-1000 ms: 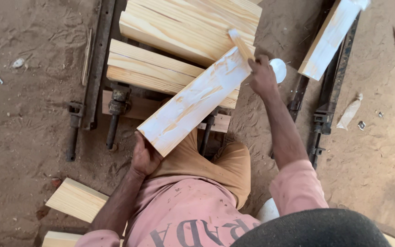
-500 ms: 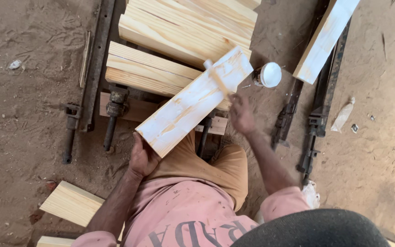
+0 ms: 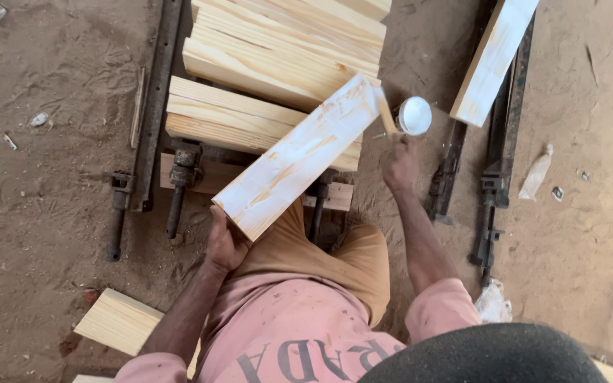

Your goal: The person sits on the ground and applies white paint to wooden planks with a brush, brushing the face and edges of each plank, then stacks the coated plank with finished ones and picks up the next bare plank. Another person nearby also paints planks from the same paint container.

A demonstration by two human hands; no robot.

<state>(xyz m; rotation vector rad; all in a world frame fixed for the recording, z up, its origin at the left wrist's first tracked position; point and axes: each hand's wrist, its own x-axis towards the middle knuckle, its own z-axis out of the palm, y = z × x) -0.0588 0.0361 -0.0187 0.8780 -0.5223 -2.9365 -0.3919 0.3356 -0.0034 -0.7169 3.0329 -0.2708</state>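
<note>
- Pine board (image 3: 299,156), pale, smeared white on its top face, lies tilted on a diagonal from lower left to upper right.
- Its near end rests over the person's knee; its far end lies on the stack of boards (image 3: 278,64).
- Left hand (image 3: 225,245) is at the near end of the pine board, fingers clenched around the lower corner from beneath.
- Right hand (image 3: 400,164) is off the board's right edge, fingers clenched on a wooden stick (image 3: 387,113).
- Stick points up and away, its upper end near the far corner of the pine board.
- White round container (image 3: 414,115) stands on the floor just beside the stick, right of it. Cannot tell whether stick and container touch.
- Stack of boards sits across long metal bar clamps (image 3: 152,106) on the sandy floor (image 3: 44,184).
- Second plank (image 3: 492,60) leans on another pair of clamps (image 3: 494,177) at the right, well apart from the pine board.
- Short offcut (image 3: 116,323) lies on the floor by the left elbow.
- Person crouches, pink shirt, tan trousers.
</note>
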